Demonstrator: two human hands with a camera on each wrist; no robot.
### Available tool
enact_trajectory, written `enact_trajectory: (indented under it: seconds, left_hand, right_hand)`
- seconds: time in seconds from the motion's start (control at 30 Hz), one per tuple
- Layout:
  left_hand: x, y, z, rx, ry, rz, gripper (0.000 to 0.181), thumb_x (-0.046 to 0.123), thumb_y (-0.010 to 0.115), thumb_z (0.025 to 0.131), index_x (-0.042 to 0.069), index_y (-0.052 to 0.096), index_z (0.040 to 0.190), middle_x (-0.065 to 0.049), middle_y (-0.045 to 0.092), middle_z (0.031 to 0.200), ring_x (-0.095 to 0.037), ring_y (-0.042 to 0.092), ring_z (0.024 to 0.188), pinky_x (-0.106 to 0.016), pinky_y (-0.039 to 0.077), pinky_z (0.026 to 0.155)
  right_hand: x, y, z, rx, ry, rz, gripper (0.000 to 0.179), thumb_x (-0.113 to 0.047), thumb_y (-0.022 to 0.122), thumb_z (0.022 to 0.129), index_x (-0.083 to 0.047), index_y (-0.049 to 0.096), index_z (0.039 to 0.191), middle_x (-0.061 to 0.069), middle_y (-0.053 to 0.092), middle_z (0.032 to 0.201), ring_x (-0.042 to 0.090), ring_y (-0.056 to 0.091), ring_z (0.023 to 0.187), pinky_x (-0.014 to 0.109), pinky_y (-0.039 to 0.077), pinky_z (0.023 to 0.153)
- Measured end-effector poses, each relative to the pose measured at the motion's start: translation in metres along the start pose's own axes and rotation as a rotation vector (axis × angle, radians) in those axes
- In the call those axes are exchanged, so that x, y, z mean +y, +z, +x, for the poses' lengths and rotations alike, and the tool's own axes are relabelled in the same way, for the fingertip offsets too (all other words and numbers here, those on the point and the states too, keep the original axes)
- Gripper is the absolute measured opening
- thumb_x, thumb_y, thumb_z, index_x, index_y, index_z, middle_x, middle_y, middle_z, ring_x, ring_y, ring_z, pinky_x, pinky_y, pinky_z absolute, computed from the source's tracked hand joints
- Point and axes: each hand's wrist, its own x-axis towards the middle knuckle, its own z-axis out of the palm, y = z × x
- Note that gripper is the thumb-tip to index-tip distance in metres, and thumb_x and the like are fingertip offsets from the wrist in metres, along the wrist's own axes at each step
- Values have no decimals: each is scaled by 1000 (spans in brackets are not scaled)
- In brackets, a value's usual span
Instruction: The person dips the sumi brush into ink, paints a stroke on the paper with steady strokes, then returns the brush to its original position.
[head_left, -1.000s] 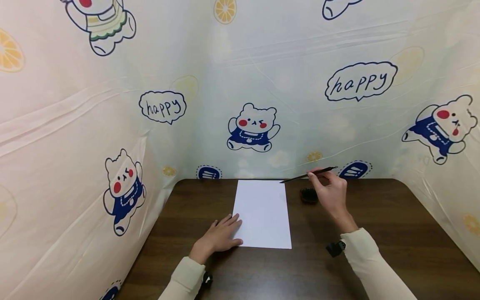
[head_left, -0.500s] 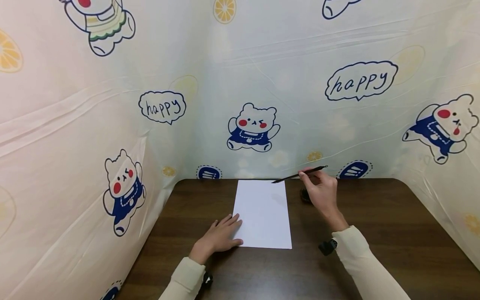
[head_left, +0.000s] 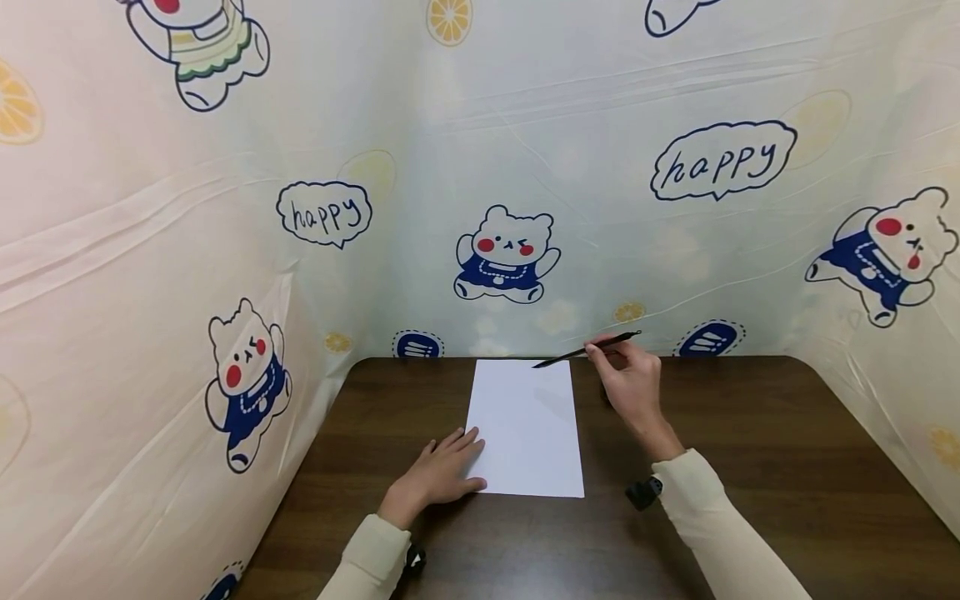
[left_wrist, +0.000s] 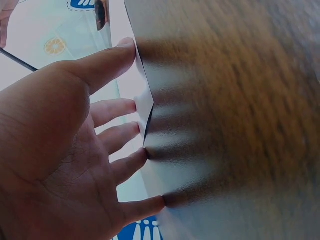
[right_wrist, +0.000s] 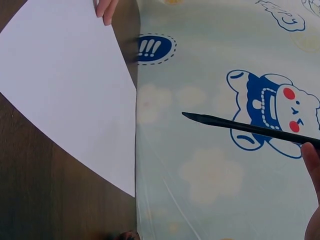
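A white sheet of paper [head_left: 525, 437] lies on the dark wooden table. My left hand [head_left: 441, 471] rests at its lower left edge with spread fingers, thumb and fingertips touching the sheet and tabletop in the left wrist view. Between thumb and fingers, my right hand [head_left: 633, 387] pinches a slim black calligraphy brush [head_left: 562, 357]. The brush slants, its dark pointed tip [right_wrist: 192, 116] to the left, over the sheet's far edge in the head view. From the right wrist, that tip shows raised above the paper. A small dark round dish [head_left: 604, 395] is mostly hidden behind my right hand.
Brown wooden tabletop [head_left: 750, 433] surrounds the sheet and ends at a rounded far edge. Pale cloth [head_left: 420, 275] printed with bears, oranges and "happy" bubbles hangs behind and at both sides. Each wrist wears a small black camera [head_left: 643, 493].
My right hand has moved left with the brush, carrying its tip from the sheet's far right corner further over the far edge and now covering most of the dark dish. The left hand stays put.
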Motion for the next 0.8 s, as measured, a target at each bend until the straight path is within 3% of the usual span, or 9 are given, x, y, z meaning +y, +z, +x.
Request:
enact_trajectory:
  seconds: [0.53, 0.8]
  left_hand:
    - [-1, 0, 1, -8, -9, 6, 72, 52, 62, 91, 20, 38, 152, -2, 25, 163, -31, 18, 152, -69, 17, 114]
    - [-2, 2, 2, -10, -5, 19, 71, 52, 61, 92, 20, 38, 152, -1, 25, 163, -31, 19, 152, -69, 19, 114]
  right_hand:
    - [-2, 19, -2, -13, 3, 64, 8, -13, 76, 85, -9, 75, 92, 5, 75, 83, 16, 70, 67, 7, 50, 67]
    - [-1, 27, -8, -61, 11, 86, 8, -13, 74, 88, -11, 75, 95, 4, 76, 87, 15, 72, 70, 7, 51, 67]
